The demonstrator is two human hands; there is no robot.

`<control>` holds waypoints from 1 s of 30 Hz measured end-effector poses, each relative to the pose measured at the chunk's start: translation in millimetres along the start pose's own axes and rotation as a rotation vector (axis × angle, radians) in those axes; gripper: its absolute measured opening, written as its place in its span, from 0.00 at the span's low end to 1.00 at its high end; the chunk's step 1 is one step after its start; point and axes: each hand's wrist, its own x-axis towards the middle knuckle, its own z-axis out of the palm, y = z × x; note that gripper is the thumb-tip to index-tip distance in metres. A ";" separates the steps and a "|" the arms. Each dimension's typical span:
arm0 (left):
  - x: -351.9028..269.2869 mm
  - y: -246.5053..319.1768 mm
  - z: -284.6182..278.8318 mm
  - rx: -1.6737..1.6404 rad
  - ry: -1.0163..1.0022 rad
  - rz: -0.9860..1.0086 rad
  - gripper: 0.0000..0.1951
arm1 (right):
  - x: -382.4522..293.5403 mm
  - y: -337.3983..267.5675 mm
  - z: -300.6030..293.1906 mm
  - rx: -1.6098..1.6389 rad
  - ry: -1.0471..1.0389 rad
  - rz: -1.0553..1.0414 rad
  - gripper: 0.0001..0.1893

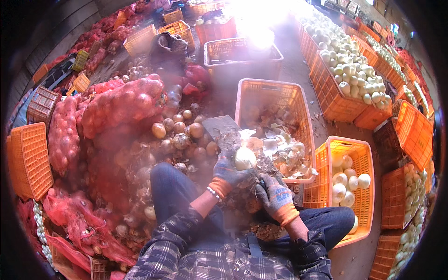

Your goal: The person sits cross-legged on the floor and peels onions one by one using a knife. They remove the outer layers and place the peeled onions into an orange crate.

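Observation:
My left hand (227, 169), in a grey and orange work glove, holds a pale peeled onion (245, 158) in front of my knees. A knife (254, 169) is in my gloved right hand (276, 196), its blade against the onion's lower right side. Just beyond both hands stands an orange plastic crate (308, 140) with onion skins (280, 147) heaped in it. Unpeeled onions (181, 141) lie in a pile to the left of my left hand. By my right knee, a yellow-orange crate (365, 210) contains several peeled onions (339, 192).
Red mesh sacks of onions (122, 105) lie on the left, near stacked orange crates (33, 161). Crates heaped with peeled onions (350, 70) line the right. Another crate (245, 63) stands ahead under strong glare. Loose red netting (80, 224) lies at lower left.

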 end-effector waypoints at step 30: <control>-2.2 8.3 4.9 0.213 -0.072 0.167 0.44 | 26.5 20.4 10.2 0.195 -0.026 0.091 0.30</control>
